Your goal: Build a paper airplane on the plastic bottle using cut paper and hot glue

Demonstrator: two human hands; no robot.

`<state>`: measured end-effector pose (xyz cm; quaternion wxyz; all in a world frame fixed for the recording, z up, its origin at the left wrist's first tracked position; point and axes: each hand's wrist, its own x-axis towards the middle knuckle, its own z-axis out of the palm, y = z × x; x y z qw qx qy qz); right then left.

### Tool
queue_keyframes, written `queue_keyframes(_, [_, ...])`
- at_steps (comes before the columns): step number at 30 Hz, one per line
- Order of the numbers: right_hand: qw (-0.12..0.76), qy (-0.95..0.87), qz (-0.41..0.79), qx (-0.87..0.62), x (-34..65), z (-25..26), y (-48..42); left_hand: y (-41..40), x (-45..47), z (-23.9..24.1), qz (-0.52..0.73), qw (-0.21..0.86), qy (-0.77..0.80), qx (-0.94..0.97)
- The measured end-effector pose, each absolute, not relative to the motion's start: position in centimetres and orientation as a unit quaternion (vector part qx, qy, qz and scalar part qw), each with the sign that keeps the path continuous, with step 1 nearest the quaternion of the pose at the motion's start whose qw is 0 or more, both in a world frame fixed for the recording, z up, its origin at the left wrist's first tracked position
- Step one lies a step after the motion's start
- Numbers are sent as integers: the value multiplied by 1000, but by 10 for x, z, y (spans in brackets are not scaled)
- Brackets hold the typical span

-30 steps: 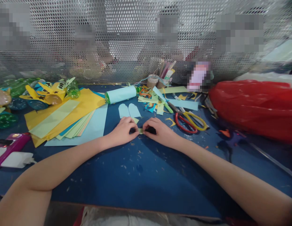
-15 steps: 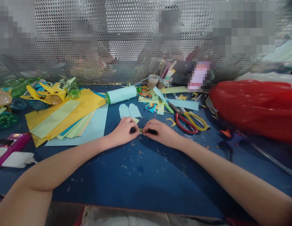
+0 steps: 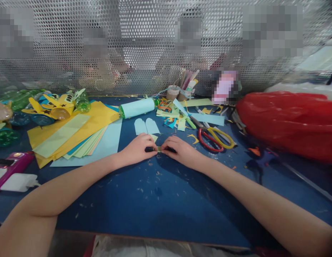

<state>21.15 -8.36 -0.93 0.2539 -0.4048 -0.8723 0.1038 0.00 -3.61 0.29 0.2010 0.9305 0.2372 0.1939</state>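
Head view landmark: paper-wrapped bottle.
Left hand: fingertips pinched together on left end of green strip.
Right hand: same pinch, right end.
Green strip: between hands, this side of bottle's neck end.
Right cup: behind-right of bottle, sticks in it.
Left cup: beside it, contents unclear.
Red bag: far right of bottle, contents hidden.

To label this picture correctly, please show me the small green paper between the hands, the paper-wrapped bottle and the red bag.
Small green paper [image 3: 159, 148], head view: its uncovered part.
Paper-wrapped bottle [image 3: 137, 108], head view: its light blue wrapping.
Red bag [image 3: 286, 123], head view: its front side.
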Motion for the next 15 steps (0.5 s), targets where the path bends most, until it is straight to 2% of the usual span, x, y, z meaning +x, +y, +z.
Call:
queue_keyframes(8, [242,-864,150,-414,217,-5,-82,-35,1,5,187,197,253,929])
queue_keyframes(15, [246,-860,158,-418,219,-5,-81,-26,-4,11,150,254,231,927])
